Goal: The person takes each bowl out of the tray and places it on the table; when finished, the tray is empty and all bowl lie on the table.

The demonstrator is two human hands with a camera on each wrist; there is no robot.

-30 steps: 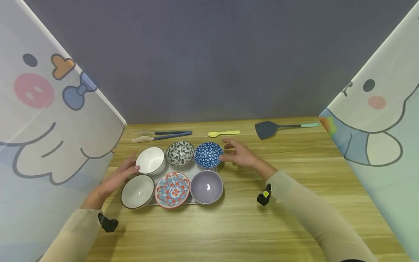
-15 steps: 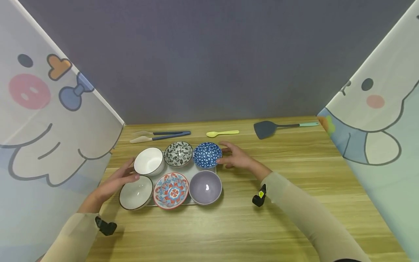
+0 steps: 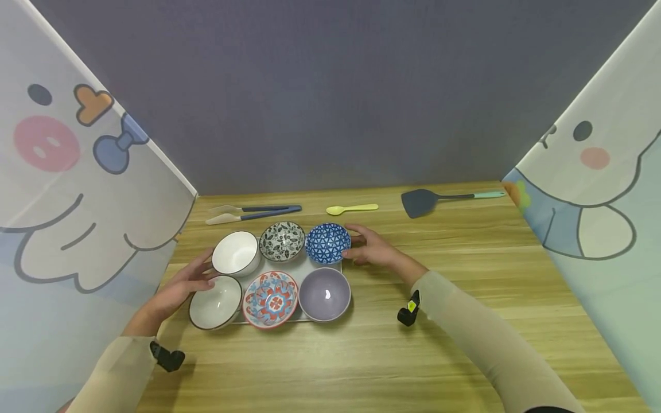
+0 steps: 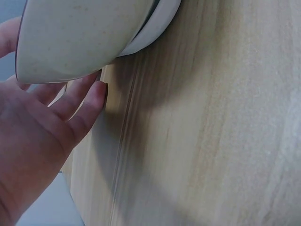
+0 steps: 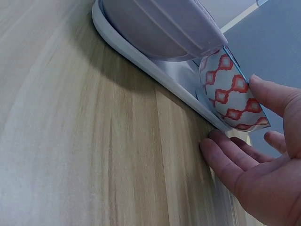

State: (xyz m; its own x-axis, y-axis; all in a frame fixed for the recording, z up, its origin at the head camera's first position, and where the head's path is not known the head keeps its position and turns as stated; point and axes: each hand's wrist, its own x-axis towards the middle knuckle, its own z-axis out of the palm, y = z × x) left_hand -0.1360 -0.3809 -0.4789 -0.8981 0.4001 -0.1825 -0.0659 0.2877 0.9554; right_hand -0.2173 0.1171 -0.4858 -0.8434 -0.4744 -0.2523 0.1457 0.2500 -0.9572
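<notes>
A white tray carries two rows of bowls. My left hand lies at its left end, thumb over the rim of the near white bowl. In the left wrist view its fingers extend under that bowl's overhang. The far white bowl sits just beyond. At the other end my right hand has its thumb at the rim of the blue triangle-patterned bowl, its fingers loosely extended by the tray's edge. Also there are a black-and-white leaf-patterned bowl, a red-and-blue floral bowl and a purple bowl.
Along the back of the wooden table lie tongs, a yellow spoon and a dark spatula with a mint handle. A grey wall stands behind, and cartoon-printed panels flank both sides.
My right hand has come in against the blue bowl's side. The left hand has shifted slightly toward me, its thumb moving from the far white bowl to the near one. The bowls stay in place.
</notes>
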